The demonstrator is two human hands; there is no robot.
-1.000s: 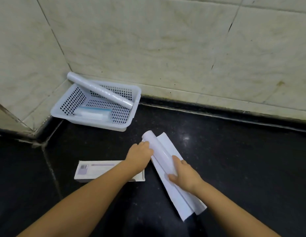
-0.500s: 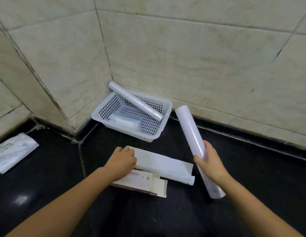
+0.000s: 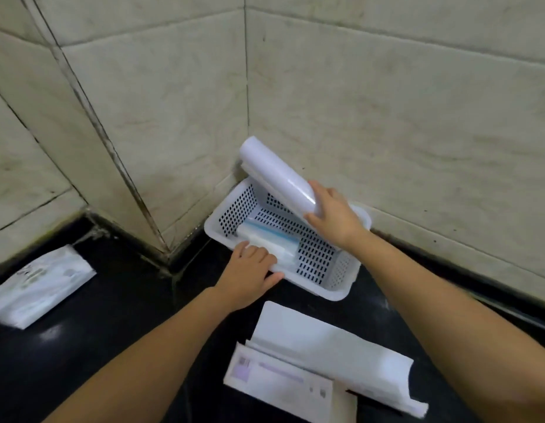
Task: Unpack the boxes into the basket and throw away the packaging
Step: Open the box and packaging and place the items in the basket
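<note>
A white perforated basket [image 3: 231, 213] sits in the wall corner on the black floor. My right hand [image 3: 333, 215] is closed around the lower end of a white roll [image 3: 274, 174], held slanted over the basket with its far end up by the corner. My left hand [image 3: 249, 273] grips the basket's near-left rim. Inside the basket lies a white and blue packet [image 3: 277, 239]. An earlier roll is hidden behind the held one. In front of me lie an open white box sleeve [image 3: 326, 346] and a flat printed box [image 3: 277, 380].
A white plastic bag [image 3: 39, 288] lies on the floor at the left, by the other wall. Tiled walls close off the back and the left. Black floor shows between the bag and the boxes.
My right hand carried the roll from beside the basket to above it. My left hand left the box sleeve and took the basket's rim. The view has shifted so the boxes lie nearer me.
</note>
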